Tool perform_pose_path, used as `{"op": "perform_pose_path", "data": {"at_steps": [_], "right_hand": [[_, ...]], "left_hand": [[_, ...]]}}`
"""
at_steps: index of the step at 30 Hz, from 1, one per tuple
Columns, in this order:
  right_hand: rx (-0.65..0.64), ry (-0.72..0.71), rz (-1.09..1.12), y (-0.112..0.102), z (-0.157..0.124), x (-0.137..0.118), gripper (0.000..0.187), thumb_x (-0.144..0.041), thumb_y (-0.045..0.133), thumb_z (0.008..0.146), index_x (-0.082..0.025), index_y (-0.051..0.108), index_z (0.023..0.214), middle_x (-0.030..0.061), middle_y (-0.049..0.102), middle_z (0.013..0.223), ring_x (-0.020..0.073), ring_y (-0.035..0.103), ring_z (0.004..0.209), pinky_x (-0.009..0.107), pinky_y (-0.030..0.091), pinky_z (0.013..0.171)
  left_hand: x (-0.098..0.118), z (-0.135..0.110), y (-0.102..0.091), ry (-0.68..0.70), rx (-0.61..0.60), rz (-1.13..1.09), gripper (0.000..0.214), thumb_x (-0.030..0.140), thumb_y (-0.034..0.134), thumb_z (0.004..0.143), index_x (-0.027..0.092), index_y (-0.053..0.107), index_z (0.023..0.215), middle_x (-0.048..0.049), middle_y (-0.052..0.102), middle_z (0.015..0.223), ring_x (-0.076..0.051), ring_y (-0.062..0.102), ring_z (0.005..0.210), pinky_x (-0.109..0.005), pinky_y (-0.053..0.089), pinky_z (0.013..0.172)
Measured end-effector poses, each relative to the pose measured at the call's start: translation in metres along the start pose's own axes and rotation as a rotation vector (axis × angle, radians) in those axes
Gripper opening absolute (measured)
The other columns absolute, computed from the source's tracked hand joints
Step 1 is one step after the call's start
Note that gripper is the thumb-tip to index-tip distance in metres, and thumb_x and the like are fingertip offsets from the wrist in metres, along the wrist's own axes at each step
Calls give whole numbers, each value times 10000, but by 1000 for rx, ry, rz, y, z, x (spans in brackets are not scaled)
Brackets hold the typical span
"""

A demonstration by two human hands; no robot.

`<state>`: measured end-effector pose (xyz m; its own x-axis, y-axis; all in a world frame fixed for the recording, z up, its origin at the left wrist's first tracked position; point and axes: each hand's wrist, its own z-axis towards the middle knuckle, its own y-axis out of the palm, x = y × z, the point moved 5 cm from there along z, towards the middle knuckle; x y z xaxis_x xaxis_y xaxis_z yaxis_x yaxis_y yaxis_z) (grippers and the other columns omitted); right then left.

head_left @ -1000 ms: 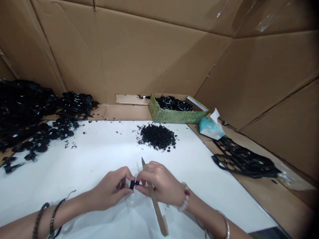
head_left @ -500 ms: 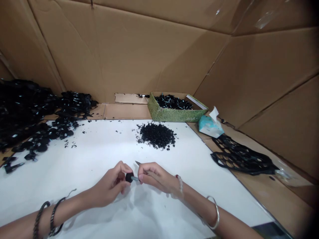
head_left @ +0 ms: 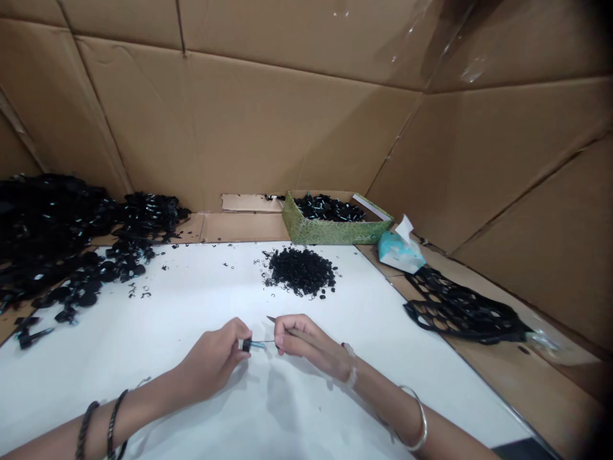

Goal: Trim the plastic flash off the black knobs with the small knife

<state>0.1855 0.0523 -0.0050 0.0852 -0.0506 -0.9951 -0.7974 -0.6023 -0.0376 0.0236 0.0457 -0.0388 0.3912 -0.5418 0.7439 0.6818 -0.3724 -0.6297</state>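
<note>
My left hand is closed, pinching a black-headed screw by its round head. The metal shank points right, towards my other hand. My right hand is closed around a slim pointed tool, whose dark tip sticks out above the index finger; its exact kind is unclear. A thin dark strand runs from the screw's head to the right fingertips. Both hands are over the white work surface, in front of a heap of small black bits.
At left lie piles of black-headed screws and black parts. A green patterned box at the back holds similar screws. On the right are a tissue pack and a black openwork sheet. Cardboard walls enclose the surface.
My right hand has moved slightly right, away from the screw, and a thin strand now shows between them. The left hand still pinches the screw. The view has tilted up a little.
</note>
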Motion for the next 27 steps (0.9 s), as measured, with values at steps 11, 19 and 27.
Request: {"op": "perform_pose_path", "data": {"at_steps": [11,19,27], "right_hand": [[26,-49,374,-6,15,22,257,-335,625,721,-150,497,598,-100,299,393,50,222,413,222,200,475],[265,-134,-64,1,9,11,443,-576,569,754,-134,541,737,-47,468,547,74,400,508,215,304,515],[260,-169,-103,5,13,23,450,-590,560,754,-142,535,788,-27,519,600,94,481,539,224,383,535]], "left_hand": [[4,-1,-3,99,46,-114,177,378,417,891,217,407,965,-34,557,815,-117,474,559,-268,361,555],[8,8,13,-321,-14,-657,386,579,427,837,194,394,857,-10,560,808,-75,444,525,-243,313,556],[1,9,9,-380,-5,-738,372,567,415,850,195,406,840,5,555,793,-76,450,523,-238,298,549]]}}
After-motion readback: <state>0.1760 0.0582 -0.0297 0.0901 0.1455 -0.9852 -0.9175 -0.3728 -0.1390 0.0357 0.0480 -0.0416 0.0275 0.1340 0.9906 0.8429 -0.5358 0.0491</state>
